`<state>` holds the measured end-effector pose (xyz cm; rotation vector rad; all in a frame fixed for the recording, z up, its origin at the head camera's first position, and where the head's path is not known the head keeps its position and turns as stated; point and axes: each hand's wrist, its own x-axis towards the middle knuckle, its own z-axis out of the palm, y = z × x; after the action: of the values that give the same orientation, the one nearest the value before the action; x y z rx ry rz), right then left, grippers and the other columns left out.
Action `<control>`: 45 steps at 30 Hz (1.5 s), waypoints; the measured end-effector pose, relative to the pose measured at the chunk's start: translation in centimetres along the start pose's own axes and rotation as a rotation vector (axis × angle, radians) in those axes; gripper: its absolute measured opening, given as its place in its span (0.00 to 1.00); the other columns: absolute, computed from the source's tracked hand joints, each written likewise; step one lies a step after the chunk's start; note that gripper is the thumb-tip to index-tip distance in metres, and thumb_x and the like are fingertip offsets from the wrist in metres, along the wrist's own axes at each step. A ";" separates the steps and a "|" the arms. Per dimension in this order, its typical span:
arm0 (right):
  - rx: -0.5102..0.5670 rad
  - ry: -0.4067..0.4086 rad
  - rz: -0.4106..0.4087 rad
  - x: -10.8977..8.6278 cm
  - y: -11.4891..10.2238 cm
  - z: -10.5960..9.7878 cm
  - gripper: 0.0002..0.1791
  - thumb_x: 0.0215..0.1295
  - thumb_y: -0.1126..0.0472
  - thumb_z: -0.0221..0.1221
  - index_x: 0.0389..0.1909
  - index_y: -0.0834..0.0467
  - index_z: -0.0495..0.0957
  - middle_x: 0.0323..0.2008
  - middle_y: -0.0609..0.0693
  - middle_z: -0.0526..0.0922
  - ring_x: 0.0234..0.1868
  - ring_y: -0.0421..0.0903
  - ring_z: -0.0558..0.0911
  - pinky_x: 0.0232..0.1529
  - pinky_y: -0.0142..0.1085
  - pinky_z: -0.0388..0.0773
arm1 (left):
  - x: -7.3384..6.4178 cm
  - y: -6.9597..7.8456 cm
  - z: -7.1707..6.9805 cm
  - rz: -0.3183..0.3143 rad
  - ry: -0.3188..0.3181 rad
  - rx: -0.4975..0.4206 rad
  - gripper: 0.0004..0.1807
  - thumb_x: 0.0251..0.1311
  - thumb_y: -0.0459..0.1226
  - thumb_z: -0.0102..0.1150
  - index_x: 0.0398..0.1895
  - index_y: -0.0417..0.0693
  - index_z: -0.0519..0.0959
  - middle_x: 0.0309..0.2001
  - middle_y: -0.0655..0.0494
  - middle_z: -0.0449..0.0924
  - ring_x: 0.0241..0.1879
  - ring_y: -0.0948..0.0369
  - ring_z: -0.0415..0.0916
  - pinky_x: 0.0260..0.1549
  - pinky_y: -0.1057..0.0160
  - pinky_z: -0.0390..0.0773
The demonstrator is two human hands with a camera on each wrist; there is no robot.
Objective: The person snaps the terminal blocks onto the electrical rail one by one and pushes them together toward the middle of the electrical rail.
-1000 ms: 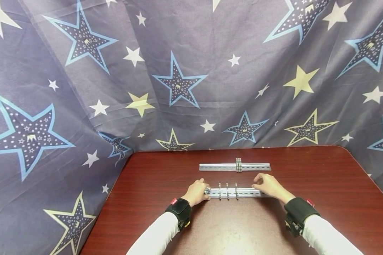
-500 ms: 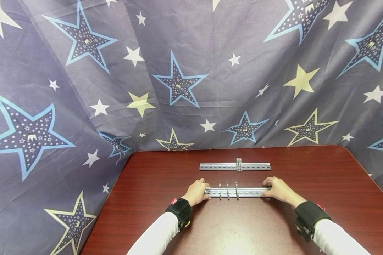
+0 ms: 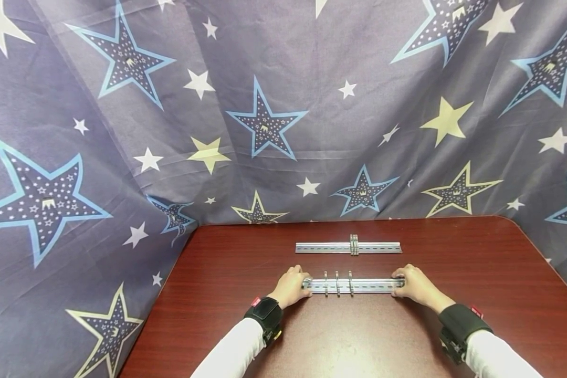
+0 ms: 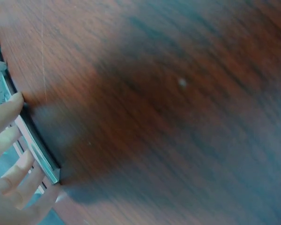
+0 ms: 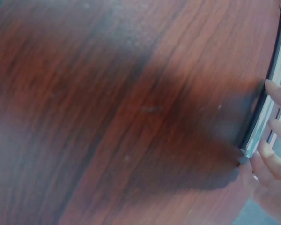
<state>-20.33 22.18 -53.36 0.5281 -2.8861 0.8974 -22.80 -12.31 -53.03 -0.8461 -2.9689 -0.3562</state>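
Note:
A slotted metal DIN rail [image 3: 375,286] lies across the table in the head view, with three narrow metal clips [image 3: 337,283] spaced apart on its left half. My left hand [image 3: 289,286] grips the rail's left end, thumb at the near edge and fingers at the far edge. At the right end my right hand [image 3: 418,287] holds it the same way. The left wrist view shows that end of the rail [image 4: 40,152] between thumb and fingers. In the right wrist view the other end of the rail [image 5: 261,126] sits against the thumb and fingers.
A second DIN rail [image 3: 318,248] lies parallel behind the first, with several clips [image 3: 354,245] bunched together right of its middle. The reddish wood table [image 3: 236,252] ends at a star-patterned cloth [image 3: 283,184] behind and at the sides.
My right hand has moved right along the near rail to its right end and now grips it there. The left hand has stayed at the left end.

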 end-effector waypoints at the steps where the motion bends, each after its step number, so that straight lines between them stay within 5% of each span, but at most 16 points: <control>1: -0.006 0.005 -0.007 0.0 0.0 0.1 0.20 0.39 0.64 0.75 0.34 0.70 0.83 0.30 0.58 0.84 0.34 0.53 0.80 0.37 0.43 0.76 | 0.0 0.0 0.1 -0.002 -0.001 -0.002 0.17 0.47 0.38 0.77 0.42 0.44 0.87 0.35 0.50 0.76 0.38 0.52 0.75 0.35 0.59 0.77; 13: -0.008 0.012 0.026 -0.1 0.1 0.3 0.17 0.39 0.66 0.76 0.32 0.70 0.84 0.29 0.57 0.83 0.33 0.52 0.79 0.37 0.42 0.75 | -0.2 -0.1 0.5 -0.004 0.013 -0.009 0.18 0.48 0.38 0.76 0.42 0.42 0.86 0.35 0.51 0.75 0.38 0.52 0.74 0.35 0.58 0.76; 21: 0.012 0.009 0.045 0.0 0.0 0.2 0.17 0.39 0.66 0.76 0.31 0.70 0.84 0.29 0.58 0.82 0.33 0.51 0.79 0.36 0.41 0.75 | 0.2 0.0 -0.7 0.002 -0.026 -0.050 0.15 0.52 0.37 0.73 0.42 0.42 0.86 0.36 0.48 0.80 0.38 0.49 0.80 0.37 0.54 0.79; 27: 0.012 0.002 0.052 0.0 0.2 0.2 0.17 0.40 0.65 0.75 0.32 0.70 0.84 0.29 0.58 0.83 0.33 0.52 0.80 0.37 0.43 0.75 | 1.2 -1.1 0.2 0.096 0.040 -0.121 0.10 0.57 0.37 0.67 0.40 0.42 0.86 0.36 0.49 0.86 0.39 0.51 0.85 0.38 0.56 0.81; 34: 0.017 0.000 0.051 0.0 0.4 0.3 0.18 0.39 0.65 0.75 0.32 0.70 0.84 0.30 0.60 0.83 0.33 0.53 0.80 0.37 0.43 0.75 | 1.7 1.6 -1.9 0.083 0.075 -0.131 0.10 0.58 0.34 0.66 0.41 0.39 0.86 0.40 0.46 0.88 0.44 0.49 0.85 0.45 0.54 0.82; 45: 0.057 -0.022 0.075 0.1 0.2 0.1 0.18 0.40 0.67 0.75 0.33 0.72 0.83 0.31 0.60 0.82 0.33 0.49 0.78 0.36 0.41 0.73 | 2.9 4.8 -1.9 0.104 0.064 -0.185 0.15 0.60 0.36 0.65 0.48 0.40 0.85 0.46 0.48 0.87 0.48 0.52 0.82 0.50 0.56 0.79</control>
<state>-20.43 22.25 -53.48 0.4393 -2.9257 0.9925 -22.85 -7.26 -49.87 -0.9812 -2.8528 -0.6470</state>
